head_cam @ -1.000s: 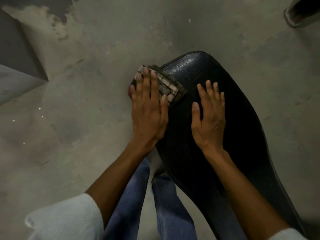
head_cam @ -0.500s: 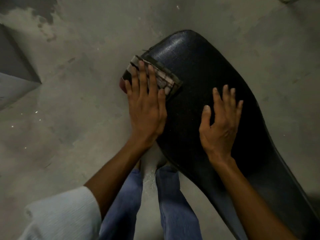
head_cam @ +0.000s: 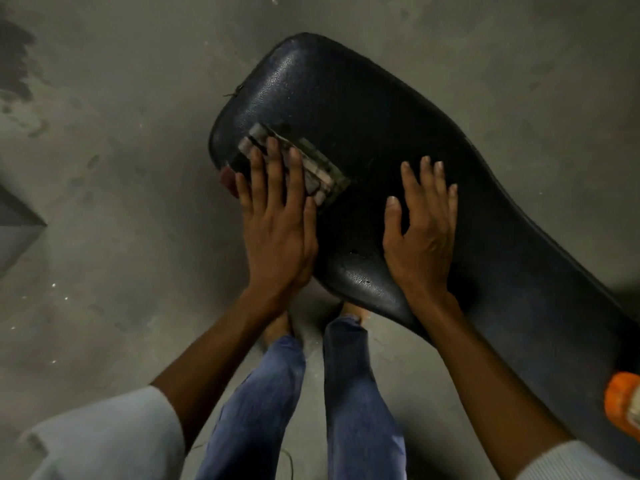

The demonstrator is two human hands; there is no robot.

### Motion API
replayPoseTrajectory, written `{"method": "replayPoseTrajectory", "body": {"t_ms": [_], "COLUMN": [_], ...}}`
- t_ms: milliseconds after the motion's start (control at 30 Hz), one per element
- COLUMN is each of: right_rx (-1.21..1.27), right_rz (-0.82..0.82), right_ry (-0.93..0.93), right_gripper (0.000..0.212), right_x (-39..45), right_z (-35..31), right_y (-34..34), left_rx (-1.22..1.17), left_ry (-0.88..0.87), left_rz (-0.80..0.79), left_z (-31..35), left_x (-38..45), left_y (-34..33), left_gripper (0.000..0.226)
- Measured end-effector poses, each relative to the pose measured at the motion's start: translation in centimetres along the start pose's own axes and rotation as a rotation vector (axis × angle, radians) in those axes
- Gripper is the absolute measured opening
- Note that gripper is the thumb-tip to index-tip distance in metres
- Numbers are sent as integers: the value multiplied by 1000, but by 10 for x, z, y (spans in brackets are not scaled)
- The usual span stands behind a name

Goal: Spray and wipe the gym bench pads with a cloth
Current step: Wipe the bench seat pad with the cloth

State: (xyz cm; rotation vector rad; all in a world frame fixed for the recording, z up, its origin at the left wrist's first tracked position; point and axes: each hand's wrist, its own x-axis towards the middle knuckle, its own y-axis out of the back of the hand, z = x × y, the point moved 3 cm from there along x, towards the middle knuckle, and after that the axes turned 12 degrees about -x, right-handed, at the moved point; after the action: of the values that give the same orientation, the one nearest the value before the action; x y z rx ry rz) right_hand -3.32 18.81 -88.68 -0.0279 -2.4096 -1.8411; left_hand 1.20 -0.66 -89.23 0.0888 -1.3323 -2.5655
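Pad (head_cam: 398,140): black, textured, runs from upper centre to lower right above concrete floor (head_cam: 114,133). Cloth (head_cam: 311,168): folded, checked, flat on pad near left edge. Left hand (head_cam: 277,223): fingers extended, palm down, pressing cloth. Right hand (head_cam: 420,233): fingers spread, flat on bare pad beside cloth, gripping nothing. Orange object (head_cam: 621,407): at pad's lower right end, unidentifiable.

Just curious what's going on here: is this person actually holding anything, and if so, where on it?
Nothing is gripped. The left hand presses flat on a folded cloth, fingers over its near half, against the bench pad. The right hand lies open on the pad.
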Motion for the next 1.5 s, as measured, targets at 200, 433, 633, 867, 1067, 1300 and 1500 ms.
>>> {"method": "replayPoseTrajectory", "body": {"t_ms": [200,433,633,867,1067,1300,1500], "right_rx": [18,-53,1,-65,-157,-99,-118], "right_rz": [28,20,-18,34,15,101,84], "right_ry": [-104,-295,-303,-322,-297,-398,-451], "right_gripper": [51,53,52,52,55,49,50], "right_x": [-25,-49,-52,-78,-84,-110,-124], "right_z": [9,46,52,84,90,129,149], "right_y": [6,20,20,33,22,47,44], "left_rx": [37,50,64,86,66,91,89], "left_ry": [-294,-130,-483,-320,-385,-573,-414], "left_rz": [-242,-88,-375,-209,-315,-414,-359], "left_z": [22,18,49,41,82,76,109], "left_x": [-60,-16,-75,-25,-70,-58,-47], "left_y": [-10,-5,-30,-22,-54,-49,-77], "left_gripper": [65,62,64,64,67,66,68]}}
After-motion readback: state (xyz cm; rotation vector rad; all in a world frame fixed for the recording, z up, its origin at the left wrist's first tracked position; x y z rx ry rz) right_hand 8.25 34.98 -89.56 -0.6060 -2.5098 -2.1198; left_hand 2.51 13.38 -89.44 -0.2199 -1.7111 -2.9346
